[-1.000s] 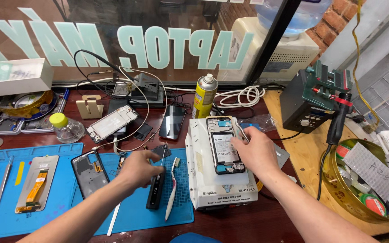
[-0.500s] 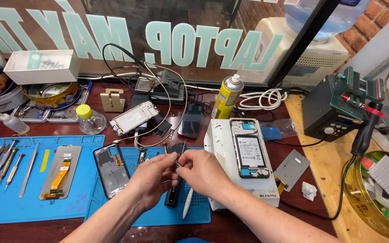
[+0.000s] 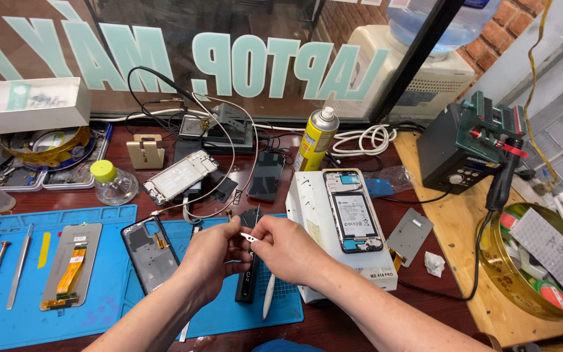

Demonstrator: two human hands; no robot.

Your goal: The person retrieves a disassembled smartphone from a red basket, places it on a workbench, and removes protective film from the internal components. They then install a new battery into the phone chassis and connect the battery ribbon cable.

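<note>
Both hands meet over the blue mat (image 3: pixel 99 313) near the table's front edge: the left hand (image 3: pixel 213 257) and the right hand (image 3: pixel 288 248) pinch between their fingertips a small pale metal part (image 3: pixel 249 237), fingers narrow on it. Just below lie a black tool (image 3: pixel 247 280) and a white stylus (image 3: pixel 269 303). An opened phone frame (image 3: pixel 353 212) rests on a white box (image 3: pixel 314 221) just right of the right hand.

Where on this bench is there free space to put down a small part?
Bare blue mat lies between the screen with orange flex and the dark back cover. Bare wood lies between the grey plate and the yellow bowl. Behind the hands, around the spray can, cables and phones crowd everything.
</note>
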